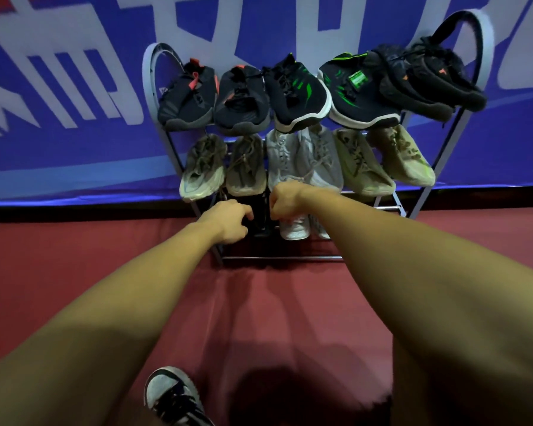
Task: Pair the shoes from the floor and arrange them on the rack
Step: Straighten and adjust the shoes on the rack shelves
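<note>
1. Rack (462, 127): a grey metal frame with arched ends, standing on the red floor (74, 256) against a blue banner (59, 87) with white lettering.
2. Top tier, left to right: a pair of black shoes with red accents (211, 98), a black pair with green stripes and white soles (326, 93), and a dark pair (425, 78) piled at the right end.
3. Middle tier, left to right: an olive-grey pair (223, 169), a pale grey pair (302, 158), and a tan pair (382, 159).
4. Bottom tier: a black shoe (259, 215) lies between the two hands; a white shoe (294, 230) sits just to its right.
5. Left hand (228, 221): fingers curled at the black shoe; whether it grips cannot be told.
6. Right hand (285, 201): closed in a loose fist above the bottom tier; its hold cannot be told.
7. Foreground: a grey-and-black worn shoe (174, 395) on the floor.
</note>
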A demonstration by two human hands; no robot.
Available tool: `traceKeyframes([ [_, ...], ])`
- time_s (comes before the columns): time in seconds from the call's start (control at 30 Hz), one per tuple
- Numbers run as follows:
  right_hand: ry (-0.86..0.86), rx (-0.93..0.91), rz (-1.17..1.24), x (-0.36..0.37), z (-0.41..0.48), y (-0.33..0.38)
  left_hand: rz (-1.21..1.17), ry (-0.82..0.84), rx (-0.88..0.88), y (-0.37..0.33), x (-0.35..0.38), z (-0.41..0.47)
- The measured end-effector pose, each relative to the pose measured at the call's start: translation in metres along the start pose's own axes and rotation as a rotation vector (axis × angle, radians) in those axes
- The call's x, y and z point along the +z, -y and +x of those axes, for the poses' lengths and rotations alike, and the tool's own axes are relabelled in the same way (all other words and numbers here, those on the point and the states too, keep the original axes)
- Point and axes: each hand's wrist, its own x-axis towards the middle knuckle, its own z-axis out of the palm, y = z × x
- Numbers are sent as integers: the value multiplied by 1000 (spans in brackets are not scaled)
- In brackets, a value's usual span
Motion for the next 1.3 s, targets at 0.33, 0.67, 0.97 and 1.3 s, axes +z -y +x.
traceKeyframes([
  [0.33,235,10,8,47,42,34,-77,74,-158,63,43,2],
  [0.67,58,32,139,101,106,47,-109,93,-182,93,69,37],
  [0.97,-57,106,282,121,146,60,-169,152,-245,96,93,60],
  [1.3,-52,-101,284,107,120,58,-226,176,-287,81,74,33],
])
